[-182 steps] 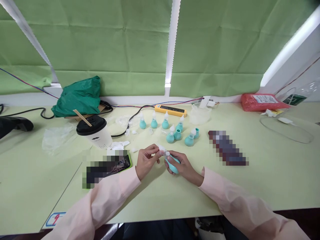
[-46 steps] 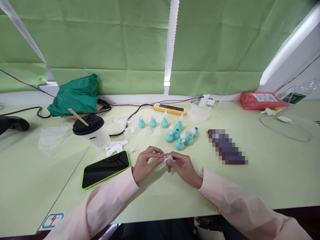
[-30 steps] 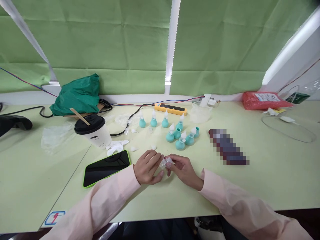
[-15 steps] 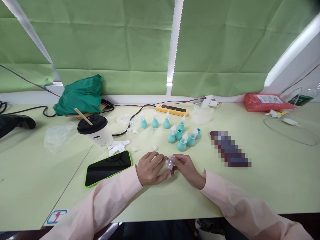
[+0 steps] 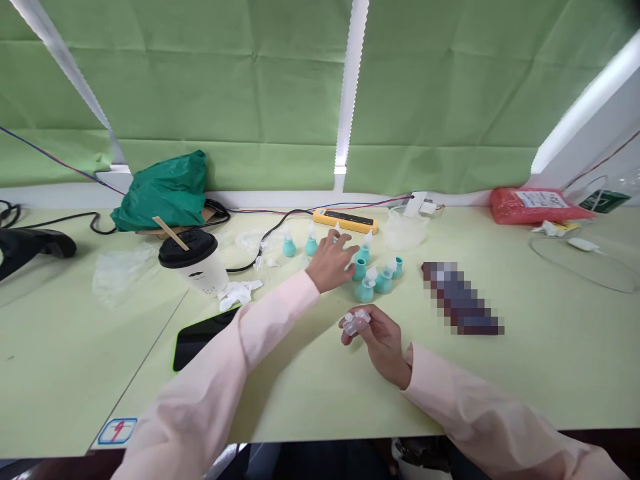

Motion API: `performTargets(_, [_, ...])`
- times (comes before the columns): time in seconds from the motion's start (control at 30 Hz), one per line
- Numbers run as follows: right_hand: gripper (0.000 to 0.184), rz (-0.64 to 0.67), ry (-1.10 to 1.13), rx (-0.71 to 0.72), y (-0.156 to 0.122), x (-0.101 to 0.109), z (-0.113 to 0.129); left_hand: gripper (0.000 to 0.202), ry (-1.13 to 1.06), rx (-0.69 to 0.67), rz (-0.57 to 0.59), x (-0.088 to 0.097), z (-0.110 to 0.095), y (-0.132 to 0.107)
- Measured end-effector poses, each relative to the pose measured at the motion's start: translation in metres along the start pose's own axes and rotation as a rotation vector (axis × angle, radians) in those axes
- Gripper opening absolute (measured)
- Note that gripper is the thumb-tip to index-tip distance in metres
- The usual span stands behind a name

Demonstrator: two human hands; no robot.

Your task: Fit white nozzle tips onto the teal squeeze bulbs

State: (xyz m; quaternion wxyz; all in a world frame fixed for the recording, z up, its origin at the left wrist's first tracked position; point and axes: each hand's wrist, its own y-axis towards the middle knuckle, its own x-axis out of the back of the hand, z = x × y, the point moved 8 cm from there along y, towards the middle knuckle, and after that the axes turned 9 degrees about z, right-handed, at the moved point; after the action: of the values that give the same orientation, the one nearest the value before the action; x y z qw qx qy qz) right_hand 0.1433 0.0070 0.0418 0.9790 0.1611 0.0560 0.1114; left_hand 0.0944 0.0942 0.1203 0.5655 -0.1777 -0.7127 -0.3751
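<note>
Several teal squeeze bulbs [image 5: 365,291] stand upright on the table ahead of me, most with clear pointed nozzles. My left hand [image 5: 333,261] is stretched out over the middle of this group, fingers apart and bent downward, and it covers at least one bulb. Whether its fingertips touch a bulb is hidden. Lower down, my right hand [image 5: 385,340] pinches a small clear plastic piece [image 5: 355,323] between thumb and fingers, just above the table. Two of the bulbs, an open-topped one [image 5: 359,269] and another at the right [image 5: 398,267], carry no nozzle.
A lidded paper cup [image 5: 203,270] with a wooden stirrer stands left, beside crumpled tissue [image 5: 240,292]. My left sleeve partly covers a green-edged phone [image 5: 200,340]. A yellow power strip [image 5: 345,221] lies behind the bulbs; a blurred-out object [image 5: 460,300] lies right.
My left hand has let go of the clear plastic piece and moved forward over the bulbs. The right hand keeps the piece, now tilted and slightly farther right.
</note>
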Motion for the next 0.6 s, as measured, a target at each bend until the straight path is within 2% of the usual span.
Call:
performTargets(0.1, [0.015,0.007,-0.033,-0.019,0.001,0.000,-0.004,0.031,0.046,-0.038,0.318,-0.034,-0.006,0.030])
performTargets(0.2, [0.013,0.015,-0.082,-0.034,0.002,-0.001,-0.004,0.030,0.040,-0.039,0.437,-0.044,-0.007,0.047])
performTargets(0.4, [0.011,0.035,-0.132,-0.050,0.002,-0.003,-0.004,0.029,0.002,-0.003,0.482,-0.052,-0.003,0.059])
performTargets(0.5, [0.011,0.022,-0.150,-0.035,0.002,0.000,-0.003,0.019,-0.032,-0.004,0.394,-0.047,-0.002,0.059])
performTargets(0.6, [0.013,-0.011,-0.173,-0.015,0.002,0.005,-0.003,0.021,-0.090,-0.015,0.284,-0.025,0.001,0.054])
